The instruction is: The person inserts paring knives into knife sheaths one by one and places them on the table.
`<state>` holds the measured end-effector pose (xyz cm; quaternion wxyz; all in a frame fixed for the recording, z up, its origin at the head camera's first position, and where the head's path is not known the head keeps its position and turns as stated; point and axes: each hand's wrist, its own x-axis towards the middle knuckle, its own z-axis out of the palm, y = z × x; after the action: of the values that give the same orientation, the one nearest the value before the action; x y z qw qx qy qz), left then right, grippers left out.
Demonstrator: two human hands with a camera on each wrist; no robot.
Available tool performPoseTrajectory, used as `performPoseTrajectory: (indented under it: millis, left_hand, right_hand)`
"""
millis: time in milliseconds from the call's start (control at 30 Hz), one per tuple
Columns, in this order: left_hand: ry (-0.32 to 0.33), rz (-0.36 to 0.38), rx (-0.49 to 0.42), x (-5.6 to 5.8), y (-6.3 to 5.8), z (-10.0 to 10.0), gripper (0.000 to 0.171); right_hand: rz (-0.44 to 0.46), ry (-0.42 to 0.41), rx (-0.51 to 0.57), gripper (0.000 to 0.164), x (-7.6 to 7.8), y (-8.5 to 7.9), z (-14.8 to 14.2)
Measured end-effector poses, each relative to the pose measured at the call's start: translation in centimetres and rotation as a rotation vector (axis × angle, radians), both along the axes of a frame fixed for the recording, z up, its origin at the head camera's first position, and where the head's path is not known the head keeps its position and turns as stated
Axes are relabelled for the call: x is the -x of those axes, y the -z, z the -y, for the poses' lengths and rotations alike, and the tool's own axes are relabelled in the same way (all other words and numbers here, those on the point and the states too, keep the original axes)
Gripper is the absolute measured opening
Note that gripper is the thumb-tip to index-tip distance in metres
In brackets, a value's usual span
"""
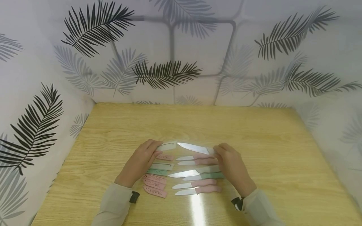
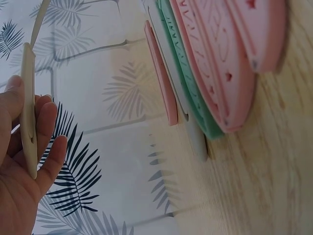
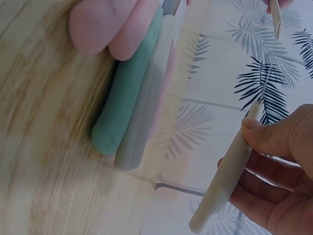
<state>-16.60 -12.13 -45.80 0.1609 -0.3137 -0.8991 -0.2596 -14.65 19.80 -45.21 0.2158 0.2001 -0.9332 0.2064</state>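
My left hand [image 1: 141, 161] pinches a cream-white knife sheath [image 1: 169, 146] between thumb and fingers, its mouth facing right. Opposite it, my right hand [image 1: 233, 166] grips a knife [image 1: 193, 147] by its off-white handle [image 3: 225, 171]. The shiny blade points left, with the tip right at the sheath's mouth in the head view. Both are raised over the table. In the left wrist view the sheath [image 2: 29, 107] stands on edge between thumb and fingers, and the blade's end shows at its mouth. The right palm partly hides the handle in the head view.
Below the left hand lies a column of sheaths: several pink [image 1: 155, 191], one green [image 1: 157, 172], one white [image 1: 167, 166]. Bare knives lie to their right, blades leftward, with pink [image 1: 208, 189], green [image 1: 212, 176] and white [image 1: 207, 169] handles. Leaf-patterned walls border the wooden table [image 1: 198, 122].
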Motion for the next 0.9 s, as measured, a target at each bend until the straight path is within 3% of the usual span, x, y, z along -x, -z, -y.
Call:
performPoseTrajectory:
  millis: [900]
  left_hand:
    - [0.007,0.016,-0.005,-0.07,0.19,0.06,0.032]
  right_hand:
    - [0.001,-0.039,-0.01,0.022,-0.34,0.14,0.13]
